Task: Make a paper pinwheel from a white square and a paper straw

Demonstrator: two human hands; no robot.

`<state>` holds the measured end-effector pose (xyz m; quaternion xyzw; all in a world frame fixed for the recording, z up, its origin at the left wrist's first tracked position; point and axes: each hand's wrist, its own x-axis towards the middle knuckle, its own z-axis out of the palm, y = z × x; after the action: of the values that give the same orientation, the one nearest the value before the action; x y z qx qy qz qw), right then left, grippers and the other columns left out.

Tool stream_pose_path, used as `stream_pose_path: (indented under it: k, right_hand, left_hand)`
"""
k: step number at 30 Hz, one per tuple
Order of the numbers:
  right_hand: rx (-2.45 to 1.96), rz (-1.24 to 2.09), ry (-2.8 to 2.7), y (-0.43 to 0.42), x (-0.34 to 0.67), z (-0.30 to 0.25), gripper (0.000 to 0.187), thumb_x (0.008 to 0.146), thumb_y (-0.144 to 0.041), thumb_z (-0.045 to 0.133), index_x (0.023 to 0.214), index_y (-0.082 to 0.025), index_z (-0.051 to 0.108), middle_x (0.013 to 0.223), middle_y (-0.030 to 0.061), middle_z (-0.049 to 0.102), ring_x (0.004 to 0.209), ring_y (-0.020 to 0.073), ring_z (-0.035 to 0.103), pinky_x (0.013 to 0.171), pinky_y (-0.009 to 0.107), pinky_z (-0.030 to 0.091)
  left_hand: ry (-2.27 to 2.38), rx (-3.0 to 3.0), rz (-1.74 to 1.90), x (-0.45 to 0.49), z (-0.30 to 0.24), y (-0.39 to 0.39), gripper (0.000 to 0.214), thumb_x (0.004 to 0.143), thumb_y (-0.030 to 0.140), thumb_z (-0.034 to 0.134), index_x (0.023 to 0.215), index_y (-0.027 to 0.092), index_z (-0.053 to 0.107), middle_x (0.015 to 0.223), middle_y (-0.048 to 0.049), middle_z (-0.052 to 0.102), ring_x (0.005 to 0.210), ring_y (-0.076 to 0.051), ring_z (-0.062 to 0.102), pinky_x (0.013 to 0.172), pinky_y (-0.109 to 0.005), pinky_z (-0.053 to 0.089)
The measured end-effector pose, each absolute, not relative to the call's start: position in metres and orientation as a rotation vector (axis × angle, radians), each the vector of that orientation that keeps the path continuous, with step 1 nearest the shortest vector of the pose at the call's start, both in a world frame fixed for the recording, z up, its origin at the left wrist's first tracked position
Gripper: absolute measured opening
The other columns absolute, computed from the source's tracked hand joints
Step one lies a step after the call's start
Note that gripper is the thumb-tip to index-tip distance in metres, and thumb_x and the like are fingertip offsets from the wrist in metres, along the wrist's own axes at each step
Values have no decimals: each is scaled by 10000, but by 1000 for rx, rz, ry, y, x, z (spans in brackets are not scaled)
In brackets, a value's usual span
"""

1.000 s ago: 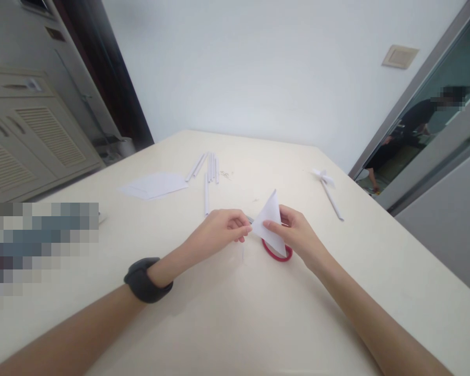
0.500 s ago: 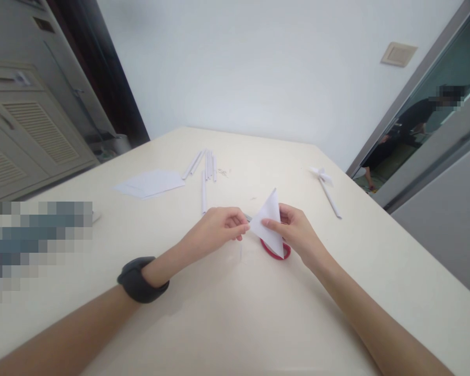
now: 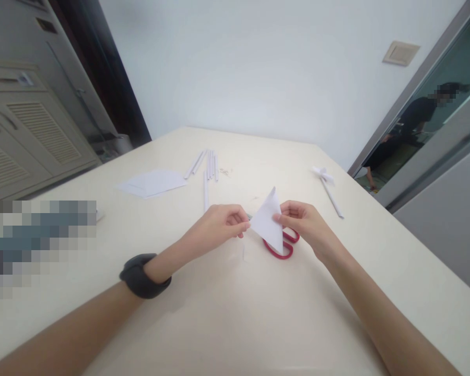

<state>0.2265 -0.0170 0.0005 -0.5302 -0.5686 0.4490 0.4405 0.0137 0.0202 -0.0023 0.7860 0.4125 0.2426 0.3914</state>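
Observation:
A folded white sheet of paper, triangular in outline, is held above the table between both hands. My left hand is closed, its thumb and fingertips pinching the paper's left corner. At the right edge, my right hand grips the sheet, thumb on the front and fingers behind. Red-handled scissors lie on the table below the paper, which covers their middle part. A small thin strip lies just below my left hand.
White paper sheets lie to the left. Several rolled paper sticks are farther back, beside tiny bits. A paper pinwheel on a stick lies at right. Beyond the doorway, a person bends forward.
My right thumb has shifted right, nearer the paper's edge, and the hand has moved slightly outward. More of the red scissor handles shows now. My left hand keeps its pinch.

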Motion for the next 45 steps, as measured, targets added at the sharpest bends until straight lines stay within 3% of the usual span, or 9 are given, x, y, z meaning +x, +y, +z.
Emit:
stream_pose_path:
  k: [5, 21, 34, 45]
  right_hand:
    - [-1314, 1130, -1360, -15, 227, -2, 147, 695, -278, 680, 695, -160, 593, 650, -14, 604, 578, 98, 533, 549, 227, 406]
    - [-1319, 969, -1400, -16, 221, -5, 229, 735, -360, 637, 651, -163, 558, 552, -25, 514, 508, 89, 429, 437, 206, 285]
    - [-1315, 931, -1458, -20, 215, -1, 216, 758, -311, 628, 635, -163, 530, 556, -29, 494, 509, 89, 411, 445, 211, 273]
    - [-1198, 1034, -1492, -22, 209, -6, 228, 771, -331, 628, 651, -169, 523, 589, -33, 506, 528, 86, 413, 482, 218, 293]
  left_hand:
    - [1026, 2012, 572, 14, -1, 19, 151, 796, 326, 518, 758, 197, 585, 684, -8, 677, 701, -173, 664, 649, -266, 492]
    - [1031, 1988, 592, 12, -2, 24, 173, 791, 344, 531, 759, 184, 585, 698, -12, 673, 691, -174, 661, 655, -271, 480]
    - [904, 1776, 451, 11, 0, 29, 124, 782, 299, 551, 754, 182, 521, 765, -30, 653, 773, -189, 640, 687, -305, 479]
    - [726, 1560, 420, 14, 10, 20, 171, 756, 274, 608, 886, 163, 614, 886, -35, 632, 818, -156, 582, 734, -286, 443]
